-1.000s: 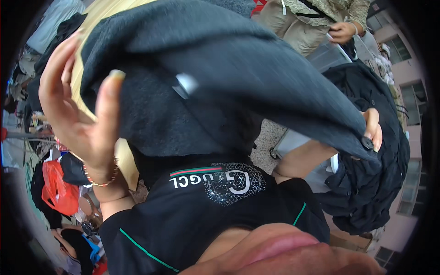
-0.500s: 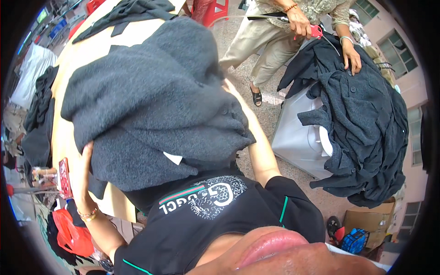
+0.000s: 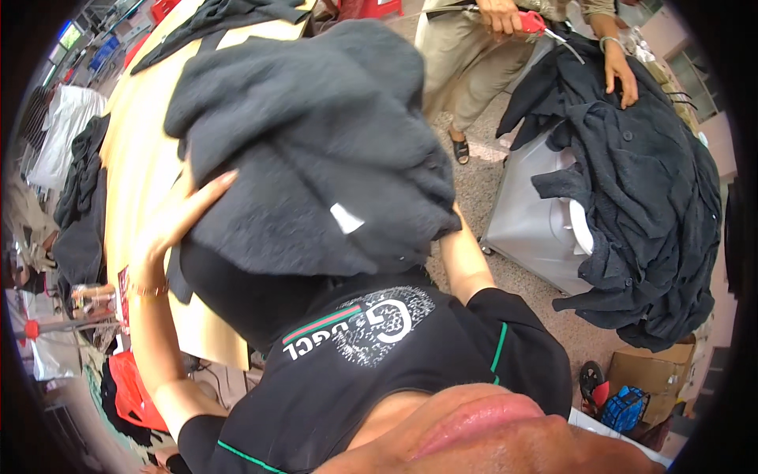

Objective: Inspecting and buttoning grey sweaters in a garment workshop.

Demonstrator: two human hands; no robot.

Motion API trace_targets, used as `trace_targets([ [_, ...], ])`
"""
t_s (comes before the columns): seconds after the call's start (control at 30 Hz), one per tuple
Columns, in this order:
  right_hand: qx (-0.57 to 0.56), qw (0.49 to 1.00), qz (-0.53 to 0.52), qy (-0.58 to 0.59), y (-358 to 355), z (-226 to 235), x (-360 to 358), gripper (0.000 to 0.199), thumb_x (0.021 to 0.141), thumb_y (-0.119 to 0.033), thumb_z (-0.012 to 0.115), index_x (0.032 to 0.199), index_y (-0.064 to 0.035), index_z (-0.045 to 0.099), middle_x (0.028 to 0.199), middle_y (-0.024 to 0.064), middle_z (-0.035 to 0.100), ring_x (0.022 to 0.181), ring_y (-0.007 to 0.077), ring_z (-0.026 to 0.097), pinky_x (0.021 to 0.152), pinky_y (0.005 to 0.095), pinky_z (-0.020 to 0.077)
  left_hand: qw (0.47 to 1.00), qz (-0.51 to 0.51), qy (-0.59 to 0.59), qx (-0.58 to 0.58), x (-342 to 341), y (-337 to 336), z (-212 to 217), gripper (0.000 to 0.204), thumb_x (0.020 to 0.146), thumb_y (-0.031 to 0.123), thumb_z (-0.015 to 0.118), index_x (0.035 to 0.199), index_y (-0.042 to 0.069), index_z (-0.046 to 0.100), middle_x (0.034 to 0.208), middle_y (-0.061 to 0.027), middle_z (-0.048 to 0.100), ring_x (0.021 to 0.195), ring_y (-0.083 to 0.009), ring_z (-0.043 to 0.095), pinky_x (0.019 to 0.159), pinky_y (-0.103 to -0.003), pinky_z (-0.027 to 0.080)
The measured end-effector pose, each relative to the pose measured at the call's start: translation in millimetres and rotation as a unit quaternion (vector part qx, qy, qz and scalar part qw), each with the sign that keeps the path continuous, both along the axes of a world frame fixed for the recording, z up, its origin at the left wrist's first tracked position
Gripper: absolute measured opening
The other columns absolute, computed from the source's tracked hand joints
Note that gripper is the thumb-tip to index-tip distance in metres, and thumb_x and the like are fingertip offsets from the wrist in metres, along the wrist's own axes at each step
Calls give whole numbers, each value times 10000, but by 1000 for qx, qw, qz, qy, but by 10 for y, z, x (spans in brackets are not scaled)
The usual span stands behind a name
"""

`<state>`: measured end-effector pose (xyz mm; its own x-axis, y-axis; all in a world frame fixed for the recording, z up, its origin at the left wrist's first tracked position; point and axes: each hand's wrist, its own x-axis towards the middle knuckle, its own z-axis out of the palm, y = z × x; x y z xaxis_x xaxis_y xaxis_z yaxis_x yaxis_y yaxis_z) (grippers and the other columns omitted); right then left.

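Note:
A bunched dark grey woolly garment [image 3: 316, 150] with a small white tag [image 3: 347, 219] is held up in front of my body, over the near side of the table. My left hand [image 3: 178, 215] grips its left side, one finger stretched along the cloth and the others partly behind it. On the right, my forearm [image 3: 466, 257] reaches to the garment's lower right edge. The cloth hides my right hand's fingers, so their grip does not show.
The pale wooden table [image 3: 142, 142] carries another dark garment [image 3: 217, 28] at its far end. On the right, dark garments [image 3: 632, 174] cover a grey-white stand [image 3: 525, 213]. A co-worker's hand [image 3: 501, 14] holds a red-handled tool [image 3: 530, 21]. A cardboard box [image 3: 651, 375] sits at lower right.
The garment has moved away from my body and to the right. My left hand has gone with it, higher up its left side. My right hand has slipped out of sight behind the cloth.

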<state>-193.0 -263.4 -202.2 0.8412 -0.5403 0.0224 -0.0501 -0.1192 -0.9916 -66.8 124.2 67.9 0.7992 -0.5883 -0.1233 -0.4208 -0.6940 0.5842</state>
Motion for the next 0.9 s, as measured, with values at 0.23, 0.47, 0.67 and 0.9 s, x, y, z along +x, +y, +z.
trace_targets([
  [0.23,37,998,-1,41,75,-8,-428,611,986,-422,538,1440,-20,462,1433,158,525,1313,259,504,1121,386,372,965,-76,46,246,163,-555,-230,1259,833,692,618,1535,-47,-121,1539,-413,160,1457,-444,265,1200,-405,256],
  [0.47,50,997,9,54,92,-22,-427,618,990,-425,528,1449,-18,450,1437,162,520,1315,266,502,1120,395,377,935,-159,53,314,224,-583,-265,1206,877,707,556,1534,-54,-110,1551,-404,125,1498,-421,131,1225,-398,180],
  [0.67,56,996,19,65,162,-19,-453,624,993,-428,520,1456,-17,439,1441,166,516,1317,273,501,1120,403,380,955,-180,56,229,275,-421,-348,1173,887,659,582,1547,-6,-123,1555,-408,89,1496,-426,124,1219,-417,192],
  [0.9,74,993,33,85,200,12,-586,631,997,-431,511,1465,-16,426,1446,170,510,1320,280,500,1119,411,385,950,-167,88,249,238,-434,-309,1152,880,657,586,1567,91,-146,1570,-391,55,1475,-441,210,1200,-449,247],
])
